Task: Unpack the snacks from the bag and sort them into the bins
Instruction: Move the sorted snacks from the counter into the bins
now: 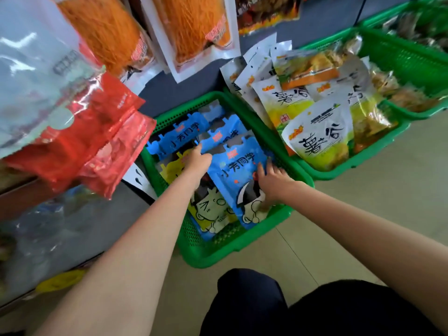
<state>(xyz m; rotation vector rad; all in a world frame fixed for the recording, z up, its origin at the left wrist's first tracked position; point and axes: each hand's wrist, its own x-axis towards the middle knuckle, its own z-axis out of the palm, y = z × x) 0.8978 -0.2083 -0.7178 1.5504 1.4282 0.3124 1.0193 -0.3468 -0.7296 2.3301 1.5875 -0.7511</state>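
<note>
A large blue plastic snack packet with a cartoon face [238,180] lies on top of the pile in the near green perforated plastic bin [232,248], slanting from the bin's middle toward its near right corner. The left hand [197,162] grips the packet's upper left edge, fingers curled over it and thumb hidden. The right hand [272,181] rests on the packet's right side near the bin's right wall, fingers spread and pointing away; whether they pinch the edge cannot be told. Under the packet lie a yellow cartoon snack packet [211,209] toward the near left corner and more blue packets [179,134] toward the far wall. The second green bin of white and yellow packets [322,139] touches the first bin's right wall. Bare tan floor [363,214] lies open to the near right
</note>
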